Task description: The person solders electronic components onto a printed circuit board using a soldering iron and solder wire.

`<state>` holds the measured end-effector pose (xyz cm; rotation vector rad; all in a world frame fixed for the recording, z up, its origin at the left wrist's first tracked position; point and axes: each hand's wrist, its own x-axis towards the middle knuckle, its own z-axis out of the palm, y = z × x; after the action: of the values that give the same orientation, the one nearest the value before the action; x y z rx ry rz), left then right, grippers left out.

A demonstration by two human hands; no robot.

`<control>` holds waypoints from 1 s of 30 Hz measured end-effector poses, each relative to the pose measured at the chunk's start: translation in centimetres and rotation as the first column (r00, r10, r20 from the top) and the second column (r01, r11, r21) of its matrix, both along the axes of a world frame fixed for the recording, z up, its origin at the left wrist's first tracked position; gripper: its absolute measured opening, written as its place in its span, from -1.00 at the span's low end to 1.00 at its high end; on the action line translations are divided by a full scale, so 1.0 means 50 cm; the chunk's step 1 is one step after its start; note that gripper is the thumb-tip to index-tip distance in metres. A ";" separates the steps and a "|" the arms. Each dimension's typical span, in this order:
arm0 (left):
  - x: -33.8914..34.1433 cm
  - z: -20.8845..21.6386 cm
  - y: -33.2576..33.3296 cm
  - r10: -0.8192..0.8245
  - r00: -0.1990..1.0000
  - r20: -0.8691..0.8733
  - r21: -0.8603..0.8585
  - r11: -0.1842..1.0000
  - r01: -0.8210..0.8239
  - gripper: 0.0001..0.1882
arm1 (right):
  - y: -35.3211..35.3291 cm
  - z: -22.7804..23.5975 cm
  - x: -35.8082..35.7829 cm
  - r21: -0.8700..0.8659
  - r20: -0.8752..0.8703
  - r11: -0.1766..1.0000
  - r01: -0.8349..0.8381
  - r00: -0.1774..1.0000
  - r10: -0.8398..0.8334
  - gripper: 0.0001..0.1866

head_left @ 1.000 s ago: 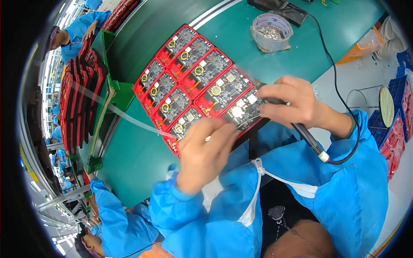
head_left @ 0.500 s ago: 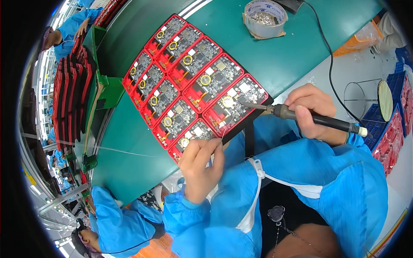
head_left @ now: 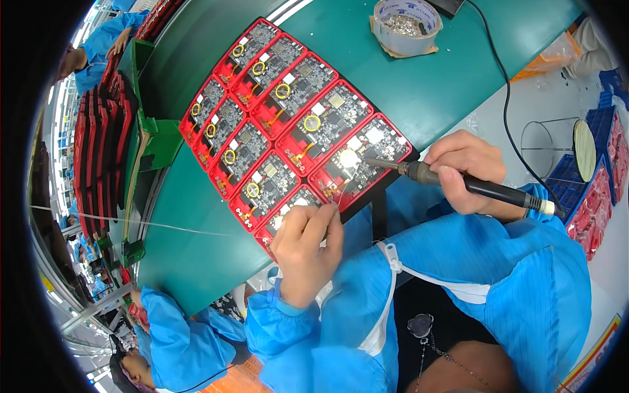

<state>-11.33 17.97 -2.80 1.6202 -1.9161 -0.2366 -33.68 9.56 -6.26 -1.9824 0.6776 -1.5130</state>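
My right hand (head_left: 468, 171) is closed around a soldering iron (head_left: 488, 190) with a black handle. Its tip points left over the circuit board (head_left: 386, 144) in the tray's lower right pocket, beside a bright spot. Whether the tip touches the board I cannot tell. Below that pocket, my left hand (head_left: 306, 249) pinches a thin wire, apparently solder wire (head_left: 341, 194), which reaches up to the board. The red tray (head_left: 272, 139) lies tilted on the bench and holds several boards, most with a yellow ring. My left fingers cover part of the lowest board.
On the green bench (head_left: 452, 85) a tape roll (head_left: 407, 44) encircles small metal bits. The iron's black cord (head_left: 503, 98) hangs at the right. Red trays (head_left: 98, 157) stand stacked in a green rack (head_left: 157, 141) at left. Co-workers in blue sit far left and lower left.
The iron and my right hand have shifted slightly left. The tray appears a little farther left in view. Both hands keep their hold.
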 end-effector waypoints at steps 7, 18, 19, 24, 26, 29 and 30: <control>-0.001 0.000 -0.005 -0.017 1.000 -0.010 -0.002 1.000 0.017 -0.83 | -0.004 -0.002 0.001 -0.027 -0.020 1.000 -0.009 1.000 0.009 -0.97; 0.001 -0.004 -0.009 -0.022 1.000 -0.004 -0.002 1.000 0.022 -0.84 | -0.005 -0.001 0.001 -0.031 -0.020 0.999 -0.027 0.999 0.026 -0.95; 0.002 -0.005 -0.009 -0.024 1.000 -0.009 -0.006 1.000 0.024 -0.84 | -0.004 -0.001 0.001 -0.034 -0.023 0.999 -0.029 0.999 0.028 -0.95; 0.000 -0.009 -0.016 -0.033 0.999 -0.013 0.002 0.999 0.033 -0.85 | -0.005 -0.003 -0.002 -0.039 -0.027 0.999 -0.025 0.999 0.024 -0.95; 0.002 -0.001 -0.008 -0.011 1.000 -0.002 0.004 1.000 0.011 -0.85 | -0.004 0.001 0.003 -0.041 -0.018 0.998 -0.042 0.999 0.041 -0.95; 0.003 -0.001 -0.009 -0.016 1.000 -0.004 -0.005 1.000 0.016 -0.85 | -0.006 0.002 0.006 -0.065 -0.025 0.997 -0.035 0.999 0.034 -0.95; 0.003 -0.004 -0.013 -0.024 1.000 -0.012 -0.006 1.000 0.024 -0.85 | -0.006 0.001 0.004 -0.066 -0.026 0.997 -0.032 0.999 0.030 -0.95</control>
<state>-11.21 17.34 -2.99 1.5889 -1.9265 -0.2501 -33.46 9.26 -6.23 -2.0550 0.6112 -1.5126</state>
